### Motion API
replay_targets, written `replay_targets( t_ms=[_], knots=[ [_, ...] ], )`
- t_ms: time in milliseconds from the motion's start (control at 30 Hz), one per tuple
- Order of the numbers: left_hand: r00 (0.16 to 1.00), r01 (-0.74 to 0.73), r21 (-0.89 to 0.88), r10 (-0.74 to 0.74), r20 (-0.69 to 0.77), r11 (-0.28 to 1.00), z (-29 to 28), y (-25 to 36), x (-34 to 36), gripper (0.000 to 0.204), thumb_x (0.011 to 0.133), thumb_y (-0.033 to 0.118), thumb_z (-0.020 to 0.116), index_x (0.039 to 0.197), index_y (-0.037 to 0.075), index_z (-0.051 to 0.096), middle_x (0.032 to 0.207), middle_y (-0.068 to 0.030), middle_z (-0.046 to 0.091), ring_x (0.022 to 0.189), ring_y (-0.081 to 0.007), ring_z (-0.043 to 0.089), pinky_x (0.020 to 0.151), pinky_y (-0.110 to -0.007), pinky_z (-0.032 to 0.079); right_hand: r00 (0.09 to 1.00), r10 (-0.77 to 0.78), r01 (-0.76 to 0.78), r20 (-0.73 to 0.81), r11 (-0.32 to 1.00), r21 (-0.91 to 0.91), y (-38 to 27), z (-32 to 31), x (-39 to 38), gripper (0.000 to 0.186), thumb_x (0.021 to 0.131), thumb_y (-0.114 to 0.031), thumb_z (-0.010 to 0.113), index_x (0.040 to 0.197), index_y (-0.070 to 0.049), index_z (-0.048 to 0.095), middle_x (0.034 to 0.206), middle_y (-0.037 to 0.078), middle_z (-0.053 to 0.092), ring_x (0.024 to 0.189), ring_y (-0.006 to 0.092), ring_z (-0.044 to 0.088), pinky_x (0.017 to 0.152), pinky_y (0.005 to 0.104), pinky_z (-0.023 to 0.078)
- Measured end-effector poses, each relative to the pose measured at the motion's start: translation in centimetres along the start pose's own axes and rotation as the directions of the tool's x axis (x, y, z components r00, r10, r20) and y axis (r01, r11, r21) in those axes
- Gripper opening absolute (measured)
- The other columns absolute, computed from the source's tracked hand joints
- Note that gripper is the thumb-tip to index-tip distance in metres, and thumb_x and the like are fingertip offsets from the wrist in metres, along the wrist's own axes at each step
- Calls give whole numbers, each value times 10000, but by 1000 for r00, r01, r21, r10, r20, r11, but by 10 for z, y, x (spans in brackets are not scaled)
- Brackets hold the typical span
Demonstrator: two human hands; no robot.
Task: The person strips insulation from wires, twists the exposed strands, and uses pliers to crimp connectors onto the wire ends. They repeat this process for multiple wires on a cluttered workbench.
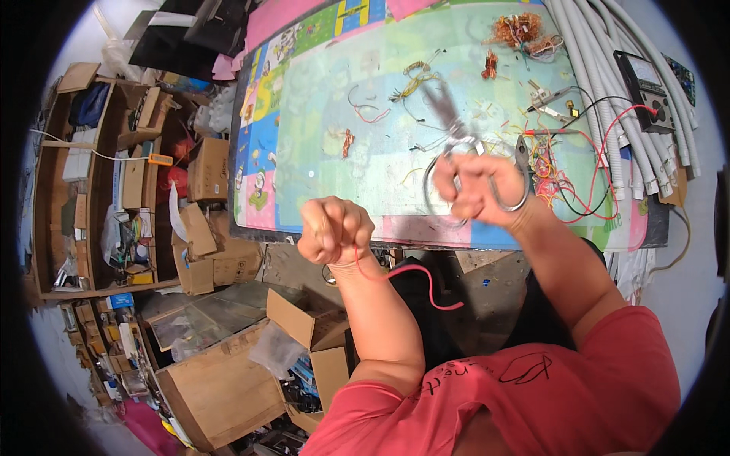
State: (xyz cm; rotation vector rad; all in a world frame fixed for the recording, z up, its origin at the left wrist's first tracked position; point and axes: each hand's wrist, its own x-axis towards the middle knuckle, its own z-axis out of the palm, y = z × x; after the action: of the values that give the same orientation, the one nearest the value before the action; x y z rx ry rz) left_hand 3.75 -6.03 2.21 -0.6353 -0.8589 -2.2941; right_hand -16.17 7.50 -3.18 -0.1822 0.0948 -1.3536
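In the head view, the left hand (333,229) was raised at the near edge of the desk (304,163), its fingers clenched on a red wire (415,267). The wire ran down past the wrist and curved off to the right, its loose end hanging beside the forearm. The right hand (479,186) was well apart from the left, over the desk, grasping scissors (454,128) with fingers through the handle loops. The blades pointed away from the person and were blurred.

On the desk beyond the hands lay a thin red and grey wire (372,114), yellow wires (414,87) and a small copper twist (347,143). Farther back sat a copper bundle (517,29), with a smaller coil (490,65) near it. To the right of the right hand was a tangle of coloured wires (546,163). A meter (649,91) with red and black leads leaned against grey pipes (602,91) at the right side. Left of the desk stood a shelf (93,190) and cardboard boxes (207,169); the person wore a red shirt (578,387).
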Motion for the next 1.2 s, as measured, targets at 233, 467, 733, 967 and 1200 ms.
replay_targets(
  t_ms=[233,467,733,967,1200],
  knots=[
    [705,319,303,-11,-709,898,1,-9,7,191,1011,214,494,1015,45,584,583,30,357,450,-63,294,391,-202,276,966,-251,-30,-62,129,-991,-4,13,-1,297,942,-277,480,1108,-30,475,887,94,518,806,183,523,730,309,424],
    [622,364,445,141,-770,818,6,-14,14,171,933,98,510,1025,-41,547,735,-27,481,570,-95,400,504,-229,340,960,-252,-204,-119,-343,-917,4,17,-1,265,953,-233,515,1052,1,436,1010,196,469,906,391,508,802,446,425],
    [541,714,571,199,-817,405,16,-29,21,153,983,141,488,989,32,596,646,27,488,514,-37,369,469,-183,280,963,-207,-250,-172,-454,-855,4,21,-3,324,962,-300,499,984,18,437,950,213,495,891,405,510,774,461,423],
    [633,725,666,211,-745,177,6,-49,14,164,1000,181,476,958,62,581,616,54,407,523,-25,297,479,-179,255,929,-249,-350,-273,-351,-869,6,24,2,358,968,-322,504,924,29,446,844,252,571,807,424,557,706,478,426],
    [540,730,525,101,-835,438,15,-42,21,173,984,175,508,863,71,572,654,23,523,483,-29,375,429,-180,276,925,-263,-348,-275,-290,-892,4,25,2,356,968,-316,505,951,34,439,863,250,552,823,437,557,720,481,432]
  ],
)
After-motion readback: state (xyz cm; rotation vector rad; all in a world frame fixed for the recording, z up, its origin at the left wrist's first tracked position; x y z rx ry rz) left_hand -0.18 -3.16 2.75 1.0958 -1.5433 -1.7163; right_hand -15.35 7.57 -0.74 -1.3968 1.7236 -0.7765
